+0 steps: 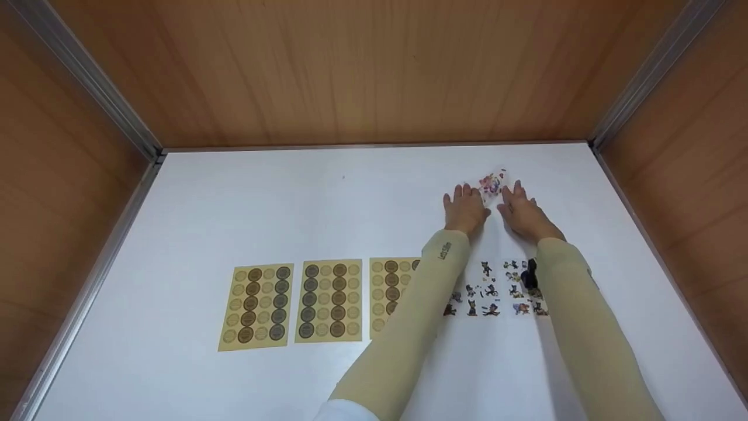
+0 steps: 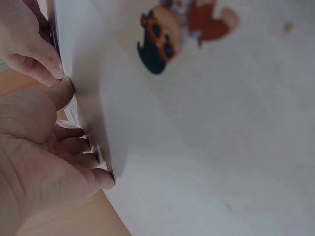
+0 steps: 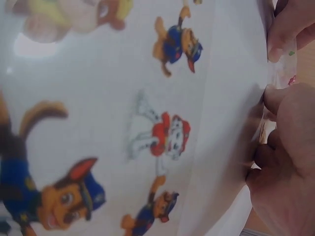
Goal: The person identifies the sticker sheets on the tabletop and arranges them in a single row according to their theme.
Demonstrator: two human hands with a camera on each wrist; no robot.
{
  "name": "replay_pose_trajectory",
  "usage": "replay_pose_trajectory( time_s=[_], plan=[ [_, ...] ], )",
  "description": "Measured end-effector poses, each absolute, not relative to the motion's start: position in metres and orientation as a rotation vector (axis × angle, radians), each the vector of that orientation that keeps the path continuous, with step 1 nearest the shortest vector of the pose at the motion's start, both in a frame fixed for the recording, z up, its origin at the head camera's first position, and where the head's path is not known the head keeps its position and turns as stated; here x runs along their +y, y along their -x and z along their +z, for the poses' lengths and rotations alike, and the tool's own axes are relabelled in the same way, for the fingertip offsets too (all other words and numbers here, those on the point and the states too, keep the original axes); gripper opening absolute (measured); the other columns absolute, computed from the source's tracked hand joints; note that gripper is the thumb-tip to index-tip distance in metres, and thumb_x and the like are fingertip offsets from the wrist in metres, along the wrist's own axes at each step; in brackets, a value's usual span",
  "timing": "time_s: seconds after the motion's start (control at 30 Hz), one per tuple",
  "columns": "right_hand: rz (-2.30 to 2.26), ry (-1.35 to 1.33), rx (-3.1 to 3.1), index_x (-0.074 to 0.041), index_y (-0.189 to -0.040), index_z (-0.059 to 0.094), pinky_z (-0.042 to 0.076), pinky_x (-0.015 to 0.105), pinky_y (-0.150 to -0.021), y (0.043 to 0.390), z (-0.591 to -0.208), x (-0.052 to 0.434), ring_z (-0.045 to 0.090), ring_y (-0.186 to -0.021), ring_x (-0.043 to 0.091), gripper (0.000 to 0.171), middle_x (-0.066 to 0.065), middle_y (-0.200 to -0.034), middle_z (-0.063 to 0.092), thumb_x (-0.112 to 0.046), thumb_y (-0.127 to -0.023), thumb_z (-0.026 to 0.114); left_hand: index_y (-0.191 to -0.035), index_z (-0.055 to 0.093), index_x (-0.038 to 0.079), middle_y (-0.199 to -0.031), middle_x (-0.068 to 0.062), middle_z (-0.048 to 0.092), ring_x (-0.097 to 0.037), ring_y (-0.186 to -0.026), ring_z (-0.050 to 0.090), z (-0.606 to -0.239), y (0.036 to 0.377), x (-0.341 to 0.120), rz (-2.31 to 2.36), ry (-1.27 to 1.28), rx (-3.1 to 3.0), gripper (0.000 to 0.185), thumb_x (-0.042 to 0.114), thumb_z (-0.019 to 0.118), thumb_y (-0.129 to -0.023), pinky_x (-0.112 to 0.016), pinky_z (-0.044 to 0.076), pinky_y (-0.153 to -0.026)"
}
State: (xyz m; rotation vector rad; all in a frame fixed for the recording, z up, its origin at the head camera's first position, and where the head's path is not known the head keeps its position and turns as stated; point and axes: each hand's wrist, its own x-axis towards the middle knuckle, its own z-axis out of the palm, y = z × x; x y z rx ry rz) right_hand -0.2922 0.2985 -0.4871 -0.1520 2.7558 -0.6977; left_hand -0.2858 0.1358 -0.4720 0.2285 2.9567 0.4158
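Observation:
A small clear sheet with colourful printed figures (image 1: 492, 182) lies toward the back right of the white table. On its left side my left hand (image 1: 466, 207) rests with fingers spread and fairly straight, the fingertips and thumb touching the surface in the left wrist view. My right hand (image 1: 527, 217) is at the sheet's right side, its fingers extended and its fingertips down on the surface in the right wrist view. The two thumbs are close together at the near edge. Part of the sheet is hidden by the hands, and neither hand visibly grips it.
Nearer me, tan sheets of round stickers (image 1: 328, 301) lie in a row on the white table (image 1: 263, 204). Right of them are clear sheets with cartoon dogs (image 1: 491, 290), partly under my forearms. Wooden panels (image 1: 374, 70) with metal edges enclose the back and sides.

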Motion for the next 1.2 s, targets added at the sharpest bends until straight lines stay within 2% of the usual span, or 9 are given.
replay_pose_trajectory(
  time_s=[0.07, 0.2, 0.43, 0.53, 0.67, 0.8, 1.0, 1.1, 1.2],
  plan=[
    [-0.718, 0.135, 2.75, -0.009, -0.162, -0.007, -0.002, 0.067, -0.118, 0.292, -0.488, 0.3, -0.009, -0.144, 0.059, 0.073, 0.021, -0.163, -0.02, -0.039, -0.11, 0.034, -0.156, 0.041, 0.016, -0.163, -0.001, 0.033, -0.018, -0.152, 0.025, -0.474, 0.286, 0.135, 0.445, -0.238, 2.966, 0.061, 0.043, 0.055, -0.104, -0.043, 0.02, -0.124],
    [-0.8, 0.11, 2.717, -0.015, -0.158, -0.022, -0.006, 0.065, -0.118, 0.29, -0.489, 0.305, -0.014, -0.145, 0.054, 0.084, 0.017, -0.165, -0.018, -0.046, -0.108, 0.038, -0.153, 0.047, 0.016, -0.161, -0.001, 0.037, -0.018, -0.15, 0.028, -0.476, 0.286, 0.135, 0.5, -0.262, 2.97, 0.057, 0.041, 0.058, -0.103, -0.044, 0.022, -0.124],
    [-0.858, 0.142, 2.68, -0.016, -0.157, -0.025, -0.01, 0.065, -0.118, 0.287, -0.489, 0.317, -0.017, -0.147, 0.05, 0.093, 0.02, -0.165, -0.013, -0.047, -0.106, 0.047, -0.154, 0.046, 0.016, -0.162, -0.002, 0.036, -0.019, -0.151, 0.026, -0.48, 0.285, 0.134, 0.474, -0.378, 2.933, 0.056, 0.04, 0.056, -0.104, -0.041, 0.02, -0.124],
    [-0.966, 0.103, 2.631, -0.017, -0.155, -0.028, -0.01, 0.06, -0.12, 0.285, -0.487, 0.321, -0.018, -0.149, 0.041, 0.1, 0.017, -0.165, -0.016, -0.051, -0.103, 0.051, -0.154, 0.045, 0.016, -0.162, -0.002, 0.035, -0.019, -0.151, 0.025, -0.48, 0.285, 0.134, 0.481, -0.423, 2.916, 0.055, 0.038, 0.055, -0.105, -0.041, 0.019, -0.124],
    [-1.23, 0.016, 2.51, -0.021, -0.152, -0.031, -0.011, 0.049, -0.122, 0.285, -0.484, 0.325, -0.019, -0.151, 0.026, 0.103, 0.003, -0.164, -0.021, -0.053, -0.102, 0.053, -0.155, 0.044, 0.016, -0.163, -0.002, 0.033, -0.02, -0.152, 0.024, -0.48, 0.286, 0.134, 0.488, -0.436, 2.913, 0.055, 0.037, 0.054, -0.105, -0.042, 0.018, -0.124],
    [-1.378, -0.006, 2.433, -0.019, -0.153, -0.028, -0.011, 0.042, -0.122, 0.286, -0.483, 0.326, -0.018, -0.15, 0.018, 0.1, -0.004, -0.163, -0.019, -0.05, -0.103, 0.053, -0.155, 0.044, 0.017, -0.163, -0.002, 0.033, -0.02, -0.152, 0.023, -0.48, 0.287, 0.133, 0.485, -0.42, 2.921, 0.054, 0.036, 0.054, -0.105, -0.043, 0.018, -0.125],
    [-1.367, -0.03, 2.47, -0.012, -0.158, -0.018, -0.01, 0.043, -0.123, 0.286, -0.483, 0.327, -0.017, -0.151, 0.022, 0.093, 0.0, -0.165, -0.013, -0.047, -0.105, 0.05, -0.155, 0.044, 0.02, -0.163, 0.0, 0.032, -0.02, -0.153, 0.022, -0.483, 0.286, 0.136, 0.516, -0.396, 2.908, 0.052, 0.036, 0.053, -0.106, -0.043, 0.015, -0.125],
    [-1.437, -0.062, 2.467, -0.01, -0.159, -0.013, -0.004, 0.044, -0.124, 0.285, -0.485, 0.325, -0.009, -0.153, 0.025, 0.09, 0.004, -0.167, -0.004, -0.045, -0.106, 0.049, -0.155, 0.044, 0.021, -0.164, 0.001, 0.032, -0.021, -0.153, 0.021, -0.484, 0.282, 0.137, 0.514, -0.42, 2.906, 0.051, 0.035, 0.052, -0.107, -0.045, 0.014, -0.125],
    [-1.612, -0.124, 2.419, -0.008, -0.162, -0.005, 0.009, 0.04, -0.125, 0.286, -0.484, 0.322, 0.007, -0.154, 0.025, 0.086, 0.009, -0.168, 0.011, -0.039, -0.106, 0.052, -0.156, 0.041, 0.022, -0.164, 0.001, 0.03, -0.021, -0.153, 0.02, -0.482, 0.279, 0.136, 0.495, -0.468, 2.9, 0.051, 0.033, 0.05, -0.107, -0.047, 0.013, -0.125]
  ],
)
